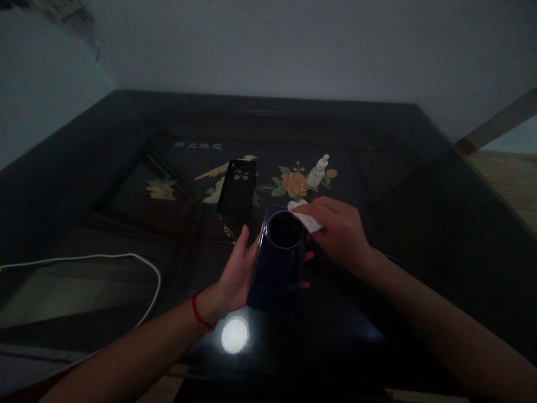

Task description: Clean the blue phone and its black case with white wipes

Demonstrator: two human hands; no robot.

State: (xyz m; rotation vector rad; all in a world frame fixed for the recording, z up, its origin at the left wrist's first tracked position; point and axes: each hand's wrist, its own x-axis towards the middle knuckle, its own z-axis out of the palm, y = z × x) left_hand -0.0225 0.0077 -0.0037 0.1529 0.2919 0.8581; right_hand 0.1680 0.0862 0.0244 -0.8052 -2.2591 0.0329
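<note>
A dark blue smartphone point(274, 277) with a large round camera ring lies back side up in my left hand point(237, 274). That hand's fingers wrap beneath it and show at its right edge. My right hand point(339, 226) pinches a folded white tissue point(308, 220) against the phone's upper right corner, beside the camera ring. Beyond the phone, to the left, a black phone case point(238, 187) rests on the table with a strap at its lower end. A clear dropper bottle point(316, 174) with a white top stands behind my right hand.
The glossy dark table point(126, 129) carries an inlaid flower and bird pattern. A white cable point(104, 256) curves across its left side. A pale wall point(268, 50) rises behind the table's far edge. Light reflects near the front.
</note>
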